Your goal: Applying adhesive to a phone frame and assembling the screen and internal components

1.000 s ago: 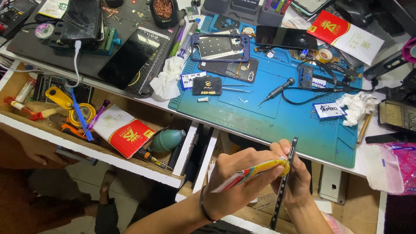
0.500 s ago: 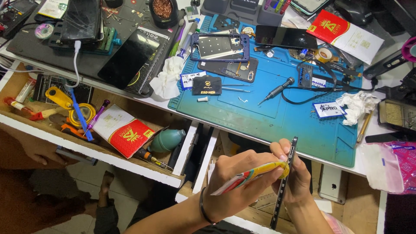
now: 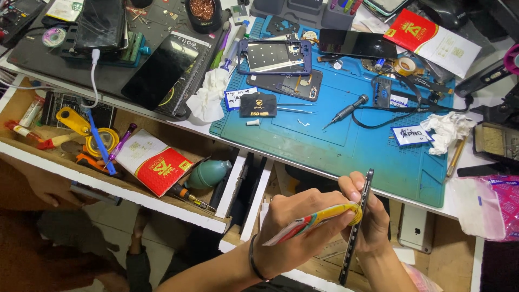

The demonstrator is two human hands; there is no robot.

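My left hand [image 3: 294,230], with a dark band on the wrist, grips a thin flat pry card [image 3: 316,220], yellow with coloured stripes. The card's rounded tip presses against the edge of a slim dark phone [image 3: 354,246] that I see edge-on and nearly upright. My right hand [image 3: 378,227] holds that phone from behind, with fingers curled over its upper end. Both hands are in front of the bench, below the front edge of the blue work mat [image 3: 335,151].
On the mat lie a screwdriver [image 3: 346,111], a blue phone frame [image 3: 273,57], a black cable and crumpled tissues. The open drawer on the left holds a red and white packet [image 3: 154,162], a green air blower [image 3: 210,173] and small tools. A white phone [image 3: 413,227] lies in the right drawer.
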